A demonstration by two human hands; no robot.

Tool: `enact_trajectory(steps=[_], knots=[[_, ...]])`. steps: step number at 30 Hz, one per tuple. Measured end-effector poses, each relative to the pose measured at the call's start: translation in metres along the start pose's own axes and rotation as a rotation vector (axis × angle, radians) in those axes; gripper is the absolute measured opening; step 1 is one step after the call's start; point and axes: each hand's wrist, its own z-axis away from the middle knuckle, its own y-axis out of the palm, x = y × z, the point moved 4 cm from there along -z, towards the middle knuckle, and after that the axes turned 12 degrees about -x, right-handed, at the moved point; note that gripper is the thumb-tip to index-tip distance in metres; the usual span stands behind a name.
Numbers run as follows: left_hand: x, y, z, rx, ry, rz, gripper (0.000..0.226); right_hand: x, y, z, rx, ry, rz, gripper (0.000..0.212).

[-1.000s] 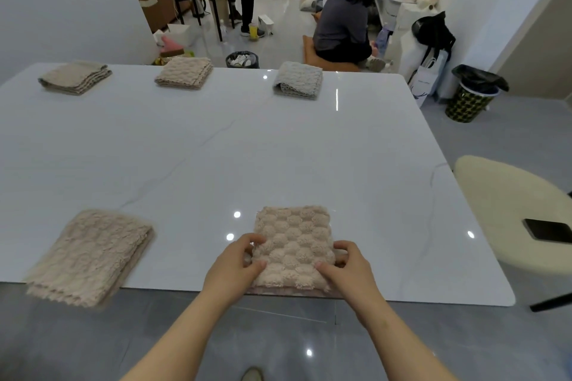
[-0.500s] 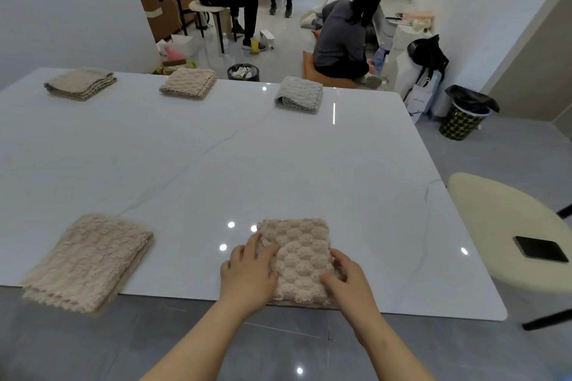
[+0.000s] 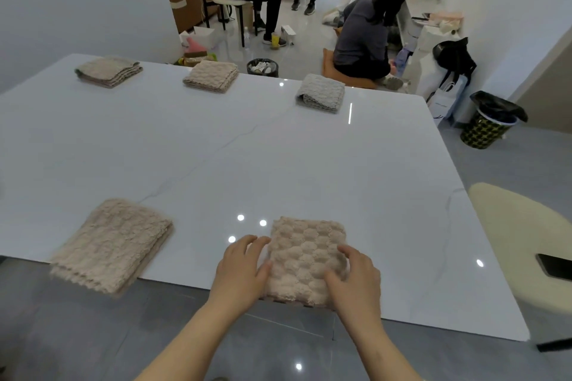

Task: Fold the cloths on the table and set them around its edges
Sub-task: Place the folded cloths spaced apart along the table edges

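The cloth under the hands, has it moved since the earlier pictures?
No. The cloth still lies at the table's near edge, equally far from the folded cloth on its left; only the camera shifted.

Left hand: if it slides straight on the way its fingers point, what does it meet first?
Bare table first; the left hand lies beside the beige cloth. Farther on, probably the grey cloth at the far edge, though depth is unclear.

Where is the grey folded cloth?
In the head view, the grey folded cloth lies at the white table's far edge, to the right of a beige folded cloth.
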Motion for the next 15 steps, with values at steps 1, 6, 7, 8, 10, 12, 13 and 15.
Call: enact_trajectory(steps=[1,6,7,8,10,12,13,15], knots=[[0.007,-0.006,-0.001,-0.027,-0.005,0.035,0.041,0.010,0.005,0.003,-0.008,-0.041,0.000,0.046],[0.054,-0.042,-0.014,-0.150,0.023,0.106,0.031,0.061,0.050,0.016,-0.011,-0.190,0.034,0.037],[0.066,-0.051,-0.018,-0.177,0.045,0.105,0.030,0.071,0.063,0.020,-0.008,-0.178,0.022,0.036],[0.078,-0.060,-0.021,-0.192,0.068,0.093,0.029,0.080,0.076,0.025,0.001,-0.155,-0.003,0.035],[0.104,-0.078,-0.026,-0.211,0.117,0.053,0.029,0.098,0.104,0.038,0.019,-0.110,-0.059,0.034],[0.130,-0.096,-0.030,-0.286,0.173,-0.026,0.034,0.112,0.130,0.052,0.051,-0.077,-0.107,0.033],[0.145,-0.104,-0.033,-0.306,0.168,-0.104,0.037,0.118,0.141,0.058,0.073,-0.054,-0.130,0.033],[0.172,-0.117,-0.035,-0.210,0.079,-0.255,0.054,0.127,0.161,0.070,0.103,-0.003,-0.152,0.033]])
